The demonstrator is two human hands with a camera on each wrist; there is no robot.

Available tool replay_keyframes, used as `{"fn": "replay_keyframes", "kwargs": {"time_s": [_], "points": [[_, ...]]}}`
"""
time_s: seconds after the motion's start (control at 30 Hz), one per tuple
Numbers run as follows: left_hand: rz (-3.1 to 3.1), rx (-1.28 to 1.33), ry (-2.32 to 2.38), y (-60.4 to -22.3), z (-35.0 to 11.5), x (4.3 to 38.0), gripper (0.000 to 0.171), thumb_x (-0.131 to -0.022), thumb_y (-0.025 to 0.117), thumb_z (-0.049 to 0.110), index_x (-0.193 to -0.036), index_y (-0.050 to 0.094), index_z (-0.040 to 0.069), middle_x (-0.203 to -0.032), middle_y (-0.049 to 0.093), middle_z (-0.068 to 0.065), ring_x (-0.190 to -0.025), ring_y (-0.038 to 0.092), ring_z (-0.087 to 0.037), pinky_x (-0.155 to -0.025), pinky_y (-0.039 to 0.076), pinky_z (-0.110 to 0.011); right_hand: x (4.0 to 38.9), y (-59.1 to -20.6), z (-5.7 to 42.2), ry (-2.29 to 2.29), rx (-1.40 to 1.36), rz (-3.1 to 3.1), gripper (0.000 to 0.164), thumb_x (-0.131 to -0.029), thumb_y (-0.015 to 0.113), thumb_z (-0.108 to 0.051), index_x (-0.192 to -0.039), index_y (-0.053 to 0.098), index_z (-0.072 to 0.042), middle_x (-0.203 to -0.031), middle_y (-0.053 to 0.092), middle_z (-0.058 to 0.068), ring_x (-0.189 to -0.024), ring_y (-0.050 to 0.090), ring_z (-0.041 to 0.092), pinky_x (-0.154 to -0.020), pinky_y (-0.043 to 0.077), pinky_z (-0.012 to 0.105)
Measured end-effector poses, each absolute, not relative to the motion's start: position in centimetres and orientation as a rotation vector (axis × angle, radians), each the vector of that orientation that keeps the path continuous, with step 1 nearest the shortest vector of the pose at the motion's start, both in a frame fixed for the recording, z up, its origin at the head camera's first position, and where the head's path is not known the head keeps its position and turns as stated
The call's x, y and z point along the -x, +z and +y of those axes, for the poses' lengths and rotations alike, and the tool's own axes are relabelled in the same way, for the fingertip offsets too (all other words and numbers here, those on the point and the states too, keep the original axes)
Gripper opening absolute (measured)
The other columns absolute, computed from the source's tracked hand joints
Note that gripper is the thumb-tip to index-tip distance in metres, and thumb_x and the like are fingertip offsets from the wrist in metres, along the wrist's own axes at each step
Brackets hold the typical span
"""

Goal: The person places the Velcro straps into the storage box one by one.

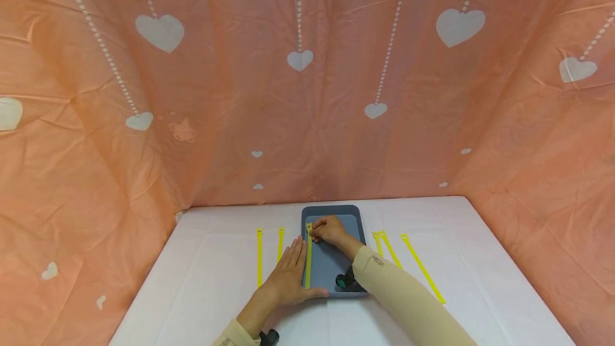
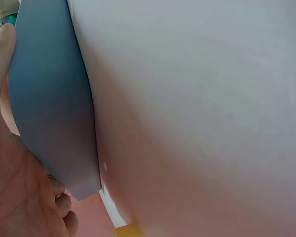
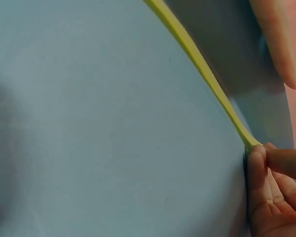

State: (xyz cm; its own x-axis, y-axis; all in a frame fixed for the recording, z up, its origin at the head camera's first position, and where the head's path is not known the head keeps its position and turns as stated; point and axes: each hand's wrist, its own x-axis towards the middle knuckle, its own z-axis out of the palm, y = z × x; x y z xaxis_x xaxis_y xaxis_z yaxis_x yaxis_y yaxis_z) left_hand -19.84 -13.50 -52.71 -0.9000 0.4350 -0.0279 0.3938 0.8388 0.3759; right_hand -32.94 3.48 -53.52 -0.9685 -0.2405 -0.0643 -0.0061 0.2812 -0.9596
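A yellow cable tie [image 1: 308, 263] with a slotted head lies lengthwise along the left side of a blue-grey tray [image 1: 331, 266]. My right hand [image 1: 331, 230] reaches into the tray and pinches this tie close to its head, between thumb and fingertips in the right wrist view, where the strap [image 3: 197, 59] runs beside the tray wall. Against the tray's left side rests my left hand [image 1: 287, 281], its fingers straight and pointing forward, the thumb stretched along the front rim. In the left wrist view its palm [image 2: 19, 187] is beside the tray's outer wall [image 2: 54, 98].
Two yellow cable ties [image 1: 260, 258] lie left of the tray on the white table [image 1: 206, 282], one partly behind the left hand. Three more ties [image 1: 423, 267] lie to the right, partly beside the right forearm. A peach curtain [image 1: 336, 164] with white hearts hangs behind.
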Motion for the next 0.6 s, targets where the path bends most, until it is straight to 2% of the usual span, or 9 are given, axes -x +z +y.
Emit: {"fn": "replay_keyframes", "kwargs": {"time_s": [0.23,0.43,0.6], "points": [[2.904,-0.676,0.591,-52.55,-13.42,19.64,0.137,-0.085,0.066,0.087,-0.168,0.014,-0.009,-0.177,0.008,-0.028,-0.165,0.010,-0.042,-0.133,0.015,-0.057,32.60,-53.44,3.55,-1.745,0.238,2.376,0.011,-0.090,0.078,0.009,-0.099,0.072,0.013,-0.080,0.077,0.019,-0.064,0.073,0.019,-0.062,0.064,0.032],[2.895,-0.668,0.564,-52.31,-13.38,19.64,0.136,-0.085,0.065,0.087,-0.169,0.012,-0.007,-0.178,0.006,-0.026,-0.166,0.008,-0.040,-0.133,0.016,-0.057,32.64,-53.46,3.70,-1.791,0.264,2.344,0.015,-0.090,0.075,0.012,-0.103,0.069,0.015,-0.082,0.077,0.023,-0.063,0.072,0.017,-0.061,0.063,0.030],[2.893,-0.667,0.560,-52.24,-13.36,19.73,0.135,-0.086,0.067,0.084,-0.168,0.012,-0.008,-0.178,0.006,-0.027,-0.166,0.008,-0.040,-0.133,0.015,-0.056,32.64,-53.52,3.79,-1.795,0.279,2.341,0.012,-0.091,0.075,0.011,-0.101,0.069,0.014,-0.083,0.077,0.022,-0.065,0.073,0.018,-0.062,0.064,0.031]]}}
